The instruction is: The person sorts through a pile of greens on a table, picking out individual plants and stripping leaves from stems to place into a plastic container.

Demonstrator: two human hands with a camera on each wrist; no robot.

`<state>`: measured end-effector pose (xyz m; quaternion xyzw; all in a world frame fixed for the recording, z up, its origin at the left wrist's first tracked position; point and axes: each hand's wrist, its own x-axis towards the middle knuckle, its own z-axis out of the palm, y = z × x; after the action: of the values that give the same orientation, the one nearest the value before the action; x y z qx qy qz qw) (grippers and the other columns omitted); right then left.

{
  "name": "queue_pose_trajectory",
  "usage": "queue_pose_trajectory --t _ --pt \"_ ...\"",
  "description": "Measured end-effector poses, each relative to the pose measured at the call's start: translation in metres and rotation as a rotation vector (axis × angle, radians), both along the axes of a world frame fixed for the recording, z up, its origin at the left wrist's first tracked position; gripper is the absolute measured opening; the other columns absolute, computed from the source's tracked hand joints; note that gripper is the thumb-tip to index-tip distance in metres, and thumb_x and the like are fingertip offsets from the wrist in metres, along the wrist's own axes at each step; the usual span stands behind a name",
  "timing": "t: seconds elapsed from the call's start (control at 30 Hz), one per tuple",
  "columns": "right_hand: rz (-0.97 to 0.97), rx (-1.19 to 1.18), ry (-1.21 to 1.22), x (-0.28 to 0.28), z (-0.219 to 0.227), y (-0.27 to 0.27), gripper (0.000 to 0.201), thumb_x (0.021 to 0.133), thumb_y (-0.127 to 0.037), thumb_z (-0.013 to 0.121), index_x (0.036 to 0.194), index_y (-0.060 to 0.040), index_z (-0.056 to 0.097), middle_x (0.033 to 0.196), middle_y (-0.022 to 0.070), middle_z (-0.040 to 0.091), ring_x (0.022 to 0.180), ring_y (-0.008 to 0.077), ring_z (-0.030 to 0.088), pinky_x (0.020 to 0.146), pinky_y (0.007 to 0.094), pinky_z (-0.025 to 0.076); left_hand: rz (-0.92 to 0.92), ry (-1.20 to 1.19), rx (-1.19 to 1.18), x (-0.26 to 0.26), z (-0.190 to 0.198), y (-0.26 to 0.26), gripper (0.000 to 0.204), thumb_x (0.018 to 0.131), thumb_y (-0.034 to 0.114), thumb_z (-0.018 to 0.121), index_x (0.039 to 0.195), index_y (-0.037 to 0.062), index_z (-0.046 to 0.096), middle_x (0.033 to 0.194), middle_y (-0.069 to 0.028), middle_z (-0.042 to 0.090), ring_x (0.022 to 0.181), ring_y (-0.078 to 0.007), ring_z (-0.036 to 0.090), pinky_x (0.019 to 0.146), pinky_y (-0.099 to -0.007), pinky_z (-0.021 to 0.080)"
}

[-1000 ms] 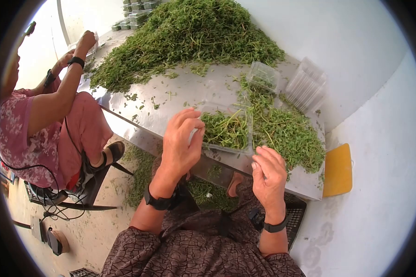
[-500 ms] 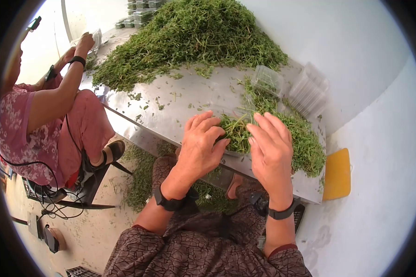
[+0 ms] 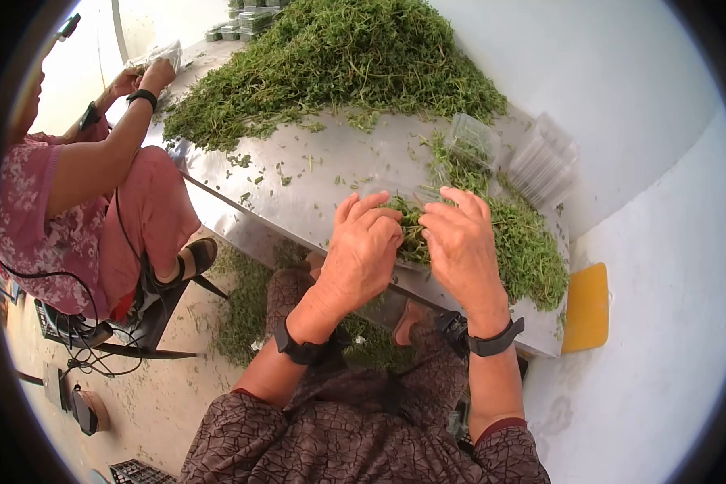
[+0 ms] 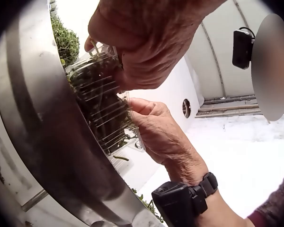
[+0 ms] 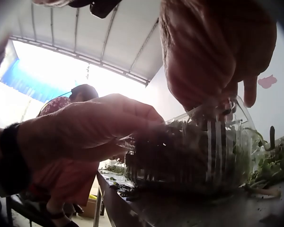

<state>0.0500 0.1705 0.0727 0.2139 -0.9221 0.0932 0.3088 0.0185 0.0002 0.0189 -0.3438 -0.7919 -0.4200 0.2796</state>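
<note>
Between my hands, at the table's near edge, stands a clear plastic box (image 4: 104,118) full of leafy green stems (image 3: 412,234). My left hand (image 3: 361,254) is bent over its left side, the fingertips down at the stems. From the other side my right hand (image 3: 465,258) reaches in with bent fingers, close to the left fingertips. In the right wrist view, fingers of the right hand (image 5: 208,52) go down into the box's top. The left hand (image 5: 90,125) lies against its side there. Both sets of fingertips are partly hidden, so I cannot tell whether they pinch stems.
A large heap of greens (image 3: 355,64) covers the back of the metal table (image 3: 315,169). On the right are loose greens (image 3: 532,258), a clear box (image 3: 472,141) and stacked empty boxes (image 3: 544,161). A seated person (image 3: 73,202) works at the left; a yellow board (image 3: 586,306) leans at the right.
Both hands have come in from the box's sides over the greens and drawn closer together. The fingers of both hands now bend into the greens. The other person's hands have shifted slightly.
</note>
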Motion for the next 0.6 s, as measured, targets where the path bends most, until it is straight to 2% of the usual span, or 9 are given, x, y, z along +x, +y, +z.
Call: queue_pose_trajectory --t 0.2,0.37,0.6 --pt "0.012 0.007 0.082 0.004 0.009 -0.001 0.011 0.076 0.0 0.07 0.087 -0.0005 0.07 0.1 0.0099 0.069 0.114 0.0297 0.058 0.104 0.0498 0.041 0.034 0.005 0.012 0.003 0.003 0.0 0.016 0.08 -0.003 0.064 0.094 0.0061 0.062 0.108 -0.0083 0.066 0.124 -0.0331 0.054 0.112 -0.0539 0.03" --pt "0.019 0.003 0.107 0.007 0.01 -0.007 0.012 0.075 0.001 0.071 0.087 -0.0005 0.07 0.1 0.0099 0.069 0.113 0.0292 0.059 0.104 0.0497 0.041 0.071 0.128 0.008 0.0 0.009 0.0 0.015 0.079 0.001 0.069 0.092 0.005 0.063 0.104 -0.0076 0.065 0.12 -0.032 0.056 0.109 -0.0553 0.032" --pt "0.053 0.019 0.154 0.004 0.007 -0.008 0.016 0.071 0.002 0.07 0.086 -0.0004 0.067 0.093 0.0089 0.068 0.107 0.0281 0.06 0.102 0.0487 0.043 0.041 0.159 0.034 -0.003 0.014 0.004 0.016 0.077 -0.002 0.069 0.089 0.0051 0.062 0.103 -0.0072 0.066 0.121 -0.0312 0.057 0.11 -0.0551 0.03"
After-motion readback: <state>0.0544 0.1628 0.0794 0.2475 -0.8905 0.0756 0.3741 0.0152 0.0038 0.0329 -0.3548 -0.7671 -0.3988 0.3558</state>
